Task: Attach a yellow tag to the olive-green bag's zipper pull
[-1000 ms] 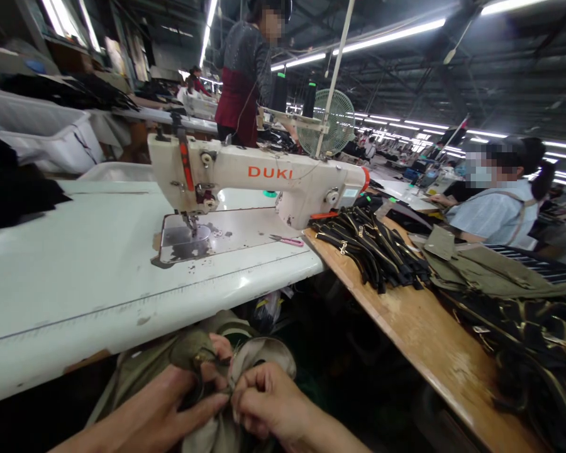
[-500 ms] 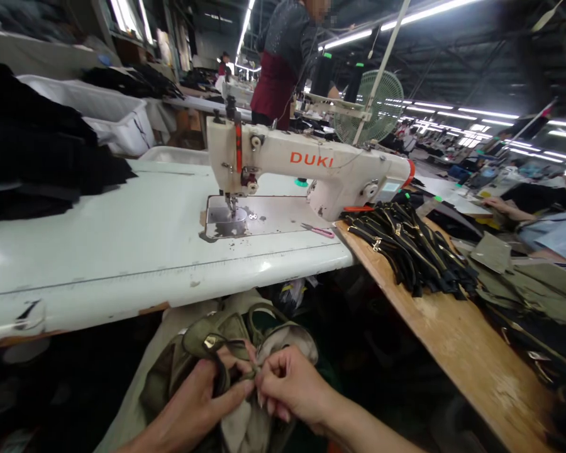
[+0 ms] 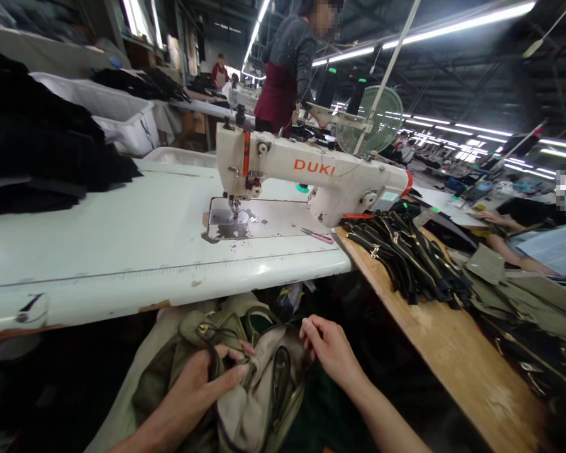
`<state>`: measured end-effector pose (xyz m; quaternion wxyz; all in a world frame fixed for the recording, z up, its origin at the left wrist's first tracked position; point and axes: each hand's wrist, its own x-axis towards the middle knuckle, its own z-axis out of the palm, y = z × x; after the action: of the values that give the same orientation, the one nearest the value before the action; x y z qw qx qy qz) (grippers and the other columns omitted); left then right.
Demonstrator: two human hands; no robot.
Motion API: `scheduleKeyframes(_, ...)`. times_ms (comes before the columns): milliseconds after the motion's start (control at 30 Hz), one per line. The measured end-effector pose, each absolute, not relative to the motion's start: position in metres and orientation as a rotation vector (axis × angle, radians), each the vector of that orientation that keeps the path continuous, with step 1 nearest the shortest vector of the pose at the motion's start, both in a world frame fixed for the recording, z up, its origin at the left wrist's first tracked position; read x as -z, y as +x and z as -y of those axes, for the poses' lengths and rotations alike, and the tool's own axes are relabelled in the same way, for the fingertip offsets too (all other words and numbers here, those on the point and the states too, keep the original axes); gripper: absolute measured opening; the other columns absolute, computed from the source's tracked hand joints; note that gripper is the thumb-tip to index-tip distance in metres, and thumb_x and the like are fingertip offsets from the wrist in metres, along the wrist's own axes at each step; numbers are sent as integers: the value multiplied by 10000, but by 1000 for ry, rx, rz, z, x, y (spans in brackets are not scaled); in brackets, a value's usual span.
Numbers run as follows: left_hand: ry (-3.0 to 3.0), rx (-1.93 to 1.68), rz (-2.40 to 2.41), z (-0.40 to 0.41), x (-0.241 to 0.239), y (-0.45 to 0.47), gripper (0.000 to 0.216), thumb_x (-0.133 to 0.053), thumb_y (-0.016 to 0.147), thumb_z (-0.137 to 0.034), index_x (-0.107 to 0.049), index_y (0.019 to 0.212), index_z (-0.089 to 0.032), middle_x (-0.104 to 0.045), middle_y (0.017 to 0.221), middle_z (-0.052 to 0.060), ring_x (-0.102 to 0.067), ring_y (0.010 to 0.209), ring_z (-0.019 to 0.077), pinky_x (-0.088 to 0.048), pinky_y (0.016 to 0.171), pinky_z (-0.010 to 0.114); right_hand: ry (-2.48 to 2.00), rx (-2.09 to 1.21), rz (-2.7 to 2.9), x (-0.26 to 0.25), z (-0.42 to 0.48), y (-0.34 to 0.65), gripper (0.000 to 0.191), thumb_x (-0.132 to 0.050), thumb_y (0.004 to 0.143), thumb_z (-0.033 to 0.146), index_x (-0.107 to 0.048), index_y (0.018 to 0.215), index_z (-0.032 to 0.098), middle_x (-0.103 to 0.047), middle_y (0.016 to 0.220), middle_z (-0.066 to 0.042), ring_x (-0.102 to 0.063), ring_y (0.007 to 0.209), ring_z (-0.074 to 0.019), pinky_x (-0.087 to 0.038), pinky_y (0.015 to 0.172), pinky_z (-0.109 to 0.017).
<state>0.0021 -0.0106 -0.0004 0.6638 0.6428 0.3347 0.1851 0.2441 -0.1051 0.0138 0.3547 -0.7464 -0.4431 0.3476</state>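
A bunched olive-green cloth piece (image 3: 245, 409) with paler lining lies in my lap, below the table's front edge. On its right part a dark zipper (image 3: 279, 384) shows, and a small brass-coloured fitting (image 3: 202, 328) sits near its top left. My left hand (image 3: 202, 384) pinches a fold of this cloth between thumb and fingers. Beside the cloth's right edge, my right hand (image 3: 327, 349) is closed with fingertips together; whatever they hold, if anything, is too small to make out.
A white sewing machine (image 3: 306, 167) stands on the pale table (image 3: 99, 239), with pink-handled snips (image 3: 318, 236) by its base. Black zippers (image 3: 405, 251) pile on a wooden board (image 3: 434, 333) at right. Black cloth (image 3: 42, 145) is stacked at left. Co-workers stand or sit beyond.
My right hand has moved right and slightly up, away from my left hand. The zipper on the cloth now shows between them. My left hand keeps its pinch.
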Motion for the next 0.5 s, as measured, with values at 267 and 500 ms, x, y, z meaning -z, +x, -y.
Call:
scheduleKeyframes(267, 1521, -534, -931, 16, 1, 11, 298, -645, 779, -502, -633, 752, -206, -715, 943, 53, -629, 996, 292, -462, 925, 359, -2101, -707, 1168, 37, 71, 271, 310, -485, 959, 334, -583, 724, 156, -583, 588, 23, -575, 546, -125, -454, 629, -265)
scheduleKeyframes(500, 1607, -515, -1034, 13, 7, 18, 341, -605, 773, -555, -633, 728, -218, -727, 911, 65, -628, 981, 321, -466, 939, 402, -2216, -521, 1075, 75, 44, 294, 195, -586, 941, 320, -629, 939, 130, -651, 951, -37, -631, 910, -179, -505, 864, -391)
